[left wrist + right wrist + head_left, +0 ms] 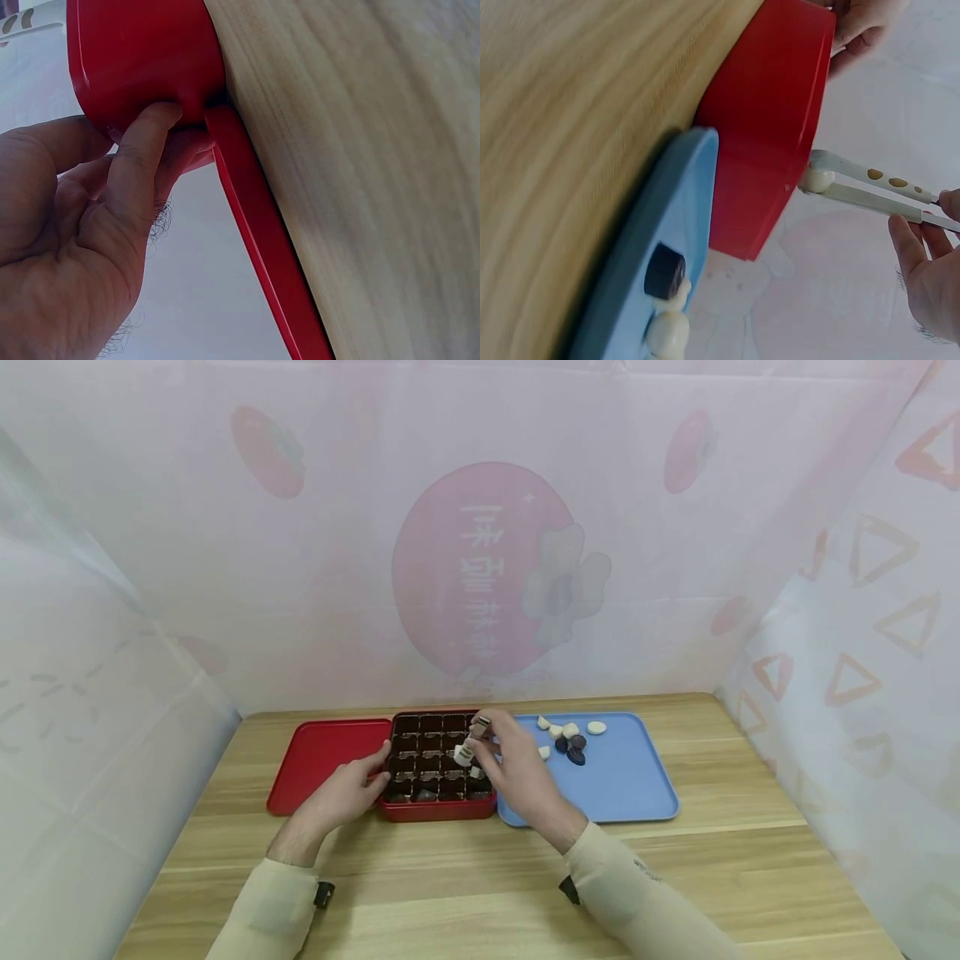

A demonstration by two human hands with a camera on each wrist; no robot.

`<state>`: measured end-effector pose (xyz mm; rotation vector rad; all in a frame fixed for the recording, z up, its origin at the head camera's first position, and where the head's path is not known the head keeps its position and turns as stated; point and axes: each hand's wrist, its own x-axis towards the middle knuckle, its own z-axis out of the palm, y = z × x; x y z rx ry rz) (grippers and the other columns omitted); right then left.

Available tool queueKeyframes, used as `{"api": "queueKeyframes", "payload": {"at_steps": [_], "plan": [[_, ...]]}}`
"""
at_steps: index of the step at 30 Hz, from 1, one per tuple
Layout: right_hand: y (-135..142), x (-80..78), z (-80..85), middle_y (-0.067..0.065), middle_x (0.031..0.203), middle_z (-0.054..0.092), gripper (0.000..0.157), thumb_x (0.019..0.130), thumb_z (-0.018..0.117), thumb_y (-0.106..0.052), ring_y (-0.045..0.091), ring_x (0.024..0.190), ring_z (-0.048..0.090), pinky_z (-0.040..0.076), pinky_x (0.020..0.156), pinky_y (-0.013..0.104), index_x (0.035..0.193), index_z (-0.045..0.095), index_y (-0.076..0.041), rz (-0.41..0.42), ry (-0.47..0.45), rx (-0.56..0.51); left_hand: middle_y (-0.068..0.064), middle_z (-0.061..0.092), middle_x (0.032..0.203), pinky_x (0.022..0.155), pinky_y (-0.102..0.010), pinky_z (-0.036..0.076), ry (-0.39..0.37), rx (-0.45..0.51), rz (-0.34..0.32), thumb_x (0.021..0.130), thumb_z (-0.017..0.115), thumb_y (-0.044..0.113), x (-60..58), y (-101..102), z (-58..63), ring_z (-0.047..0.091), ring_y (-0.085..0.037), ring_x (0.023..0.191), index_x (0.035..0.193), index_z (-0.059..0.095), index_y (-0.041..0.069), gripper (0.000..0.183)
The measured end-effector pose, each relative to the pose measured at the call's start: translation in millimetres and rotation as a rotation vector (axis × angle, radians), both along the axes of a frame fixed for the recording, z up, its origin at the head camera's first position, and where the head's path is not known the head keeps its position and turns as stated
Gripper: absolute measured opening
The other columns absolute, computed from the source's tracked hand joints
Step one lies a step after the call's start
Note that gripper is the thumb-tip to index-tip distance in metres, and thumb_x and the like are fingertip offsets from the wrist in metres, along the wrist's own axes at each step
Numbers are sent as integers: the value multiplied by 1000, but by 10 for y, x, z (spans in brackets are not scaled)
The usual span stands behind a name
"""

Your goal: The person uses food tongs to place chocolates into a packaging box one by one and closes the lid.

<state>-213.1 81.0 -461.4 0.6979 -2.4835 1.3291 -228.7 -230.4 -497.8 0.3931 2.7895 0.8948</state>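
Observation:
In the head view my right hand holds small tongs over the right part of a red box. The right wrist view shows a rounded white chocolate-like piece between the pale tong tips, right at the box's rim. Inside the box is a dark brown compartment insert; dark pieces sit in its front row, and a small white piece lies at the right. My left hand touches the box's left side, its thumb against the red wall.
A red lid-like tray lies left of the box. On the right, a blue tray carries several white pieces and a few dark ones. A printed cloth wall rises behind the wooden table.

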Motion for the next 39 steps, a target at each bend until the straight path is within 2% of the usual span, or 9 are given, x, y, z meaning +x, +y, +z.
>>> {"api": "queueKeyframes", "payload": {"at_steps": [5, 11, 15, 20, 27, 30, 32, 35, 39], "plan": [[-94, -9, -45, 9, 125, 71, 29, 119, 69, -14, 19, 110, 78, 70, 97, 33, 147, 63, -7, 9, -5, -8, -38, 48, 176, 101, -53, 56, 12, -9, -4, 119, 64, 17, -5, -4, 6, 59, -23, 86, 180, 39, -3, 69], [-149, -36, -115, 7, 128, 71, 31, 121, 67, -19, 20, 118, 79, 69, 106, 34, 151, 62, -11, 2, -54, -6, -38, 49, 176, 101, -52, 56, 8, -9, 0, 119, 65, 16, -6, -2, 0, 60, -24, 89, 180, 39, -3, 69], [-167, -40, -136, 8, 131, 71, 34, 122, 65, -21, 25, 122, 82, 69, 106, 34, 154, 61, -10, -8, -69, 5, -38, 49, 176, 101, -53, 55, 3, -6, 0, 119, 64, 16, -12, 0, -8, 58, -24, 86, 180, 38, -3, 69], [-173, -40, -138, 9, 130, 70, 39, 122, 66, -24, 26, 122, 81, 69, 106, 36, 158, 60, -11, -21, -88, 6, -38, 48, 177, 101, -53, 56, 7, -5, -1, 119, 64, 16, -15, -1, -9, 60, -24, 90, 180, 39, -3, 69], [-92, -36, -93, 12, 138, 68, 32, 122, 66, -23, 29, 130, 77, 67, 112, 37, 149, 60, -8, -9, -101, -50, -40, 51, 174, 99, -52, 55, -3, 13, 1, 119, 63, 17, -15, 3, -25, 41, -19, 70, 181, 37, -2, 69], [-20, -24, -50, 13, 140, 68, 30, 122, 66, -25, 31, 135, 75, 66, 114, 39, 147, 60, -9, -24, -96, -55, -40, 49, 175, 99, -52, 55, -1, 14, 1, 119, 63, 16, -15, 4, -32, 41, -19, 69, 181, 37, -2, 69], [37, -18, -26, 12, 140, 68, 30, 122, 67, -25, 33, 139, 74, 66, 116, 40, 146, 61, -9, -40, -94, -54, -39, 49, 175, 99, -53, 56, 3, 11, 1, 119, 63, 16, -16, 5, -29, 47, -20, 73, 180, 38, -2, 69], [127, -24, -5, 12, 139, 69, 27, 121, 68, -23, 34, 142, 73, 65, 116, 40, 144, 62, -11, -67, -84, -54, -39, 48, 176, 101, -54, 58, 13, 1, 1, 118, 64, 16, -19, 2, -20, 61, -24, 87, 180, 39, -3, 69], [264, -47, 9, 13, 136, 70, 27, 120, 70, -20, 36, 141, 74, 66, 114, 39, 143, 63, -9, -98, -57, -54, -38, 48, 176, 109, -60, 60, 14, -1, 0, 118, 64, 16, -15, 2, -21, 66, -28, 102, 180, 39, -4, 69]]}}
